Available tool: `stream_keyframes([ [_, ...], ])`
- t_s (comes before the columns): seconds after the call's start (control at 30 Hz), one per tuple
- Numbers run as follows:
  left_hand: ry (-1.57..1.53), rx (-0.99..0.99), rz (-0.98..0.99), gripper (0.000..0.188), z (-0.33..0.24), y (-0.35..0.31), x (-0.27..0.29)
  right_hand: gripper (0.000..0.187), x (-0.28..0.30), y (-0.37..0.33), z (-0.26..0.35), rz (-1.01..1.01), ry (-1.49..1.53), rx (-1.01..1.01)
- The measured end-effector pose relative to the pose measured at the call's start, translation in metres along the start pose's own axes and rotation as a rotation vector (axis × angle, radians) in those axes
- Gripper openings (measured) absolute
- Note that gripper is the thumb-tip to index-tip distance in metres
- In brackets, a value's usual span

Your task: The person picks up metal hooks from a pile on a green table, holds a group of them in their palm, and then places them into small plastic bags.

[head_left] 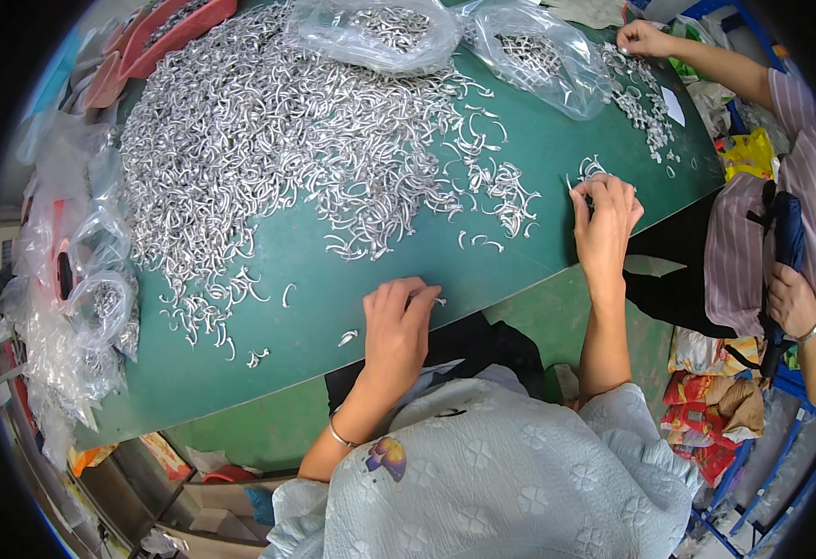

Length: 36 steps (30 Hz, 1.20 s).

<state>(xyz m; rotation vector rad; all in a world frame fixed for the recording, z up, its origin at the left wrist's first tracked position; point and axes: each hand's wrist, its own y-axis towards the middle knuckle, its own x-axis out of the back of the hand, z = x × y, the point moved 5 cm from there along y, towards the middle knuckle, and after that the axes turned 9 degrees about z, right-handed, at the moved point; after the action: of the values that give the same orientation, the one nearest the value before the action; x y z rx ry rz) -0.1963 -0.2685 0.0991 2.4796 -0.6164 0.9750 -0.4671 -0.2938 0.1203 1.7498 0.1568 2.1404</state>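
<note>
A large heap of small curved silver metal pieces [240, 121] covers much of the green table [333, 289]. Near the table's front edge, my left hand [397, 321] is closed, its fingers curled down, with the end of a small metal piece [440, 301] showing at the fingertips. To the right, my right hand [605, 219] pinches a thin curved metal piece [569, 182] between thumb and fingers. Just beyond its fingers lies a small cluster of metal pieces [592, 166]. Left of my left hand lies a loose piece [348, 337].
Clear plastic bags of metal pieces [370, 37] [543, 70] stand at the back. A red tray [175, 37] sits far left, above more plastic bags [82, 307]. At the right, a co-worker's hand [644, 39] touches another pile [645, 102]; their other hand [793, 303] is lower.
</note>
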Motion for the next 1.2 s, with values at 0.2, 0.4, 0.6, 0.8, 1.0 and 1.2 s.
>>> stream_keyframes([
  [0.2,0.011,-0.005,0.028,0.027,-0.001,0.003,-0.002,0.020,0.001,0.002,0.030,0.056,0.162,0.122],
  [0.4,0.011,0.002,0.024,0.026,-0.001,0.003,-0.002,0.006,-0.009,0.005,0.016,0.027,0.249,0.139],
  [0.6,0.002,-0.001,0.017,0.025,-0.003,0.007,-0.003,0.007,-0.005,-0.006,0.036,0.220,0.497,0.067],
  [0.8,-0.012,-0.034,0.044,0.026,-0.009,0.011,-0.008,0.008,-0.016,-0.033,0.101,0.209,0.376,0.296],
  [1.0,-0.017,-0.031,0.035,0.025,-0.007,0.007,-0.007,0.005,0.001,-0.008,0.050,-0.016,0.289,0.138],
  [1.2,-0.012,-0.025,0.040,0.024,-0.010,0.010,-0.009,0.013,-0.024,0.005,0.028,0.031,0.146,0.104],
])
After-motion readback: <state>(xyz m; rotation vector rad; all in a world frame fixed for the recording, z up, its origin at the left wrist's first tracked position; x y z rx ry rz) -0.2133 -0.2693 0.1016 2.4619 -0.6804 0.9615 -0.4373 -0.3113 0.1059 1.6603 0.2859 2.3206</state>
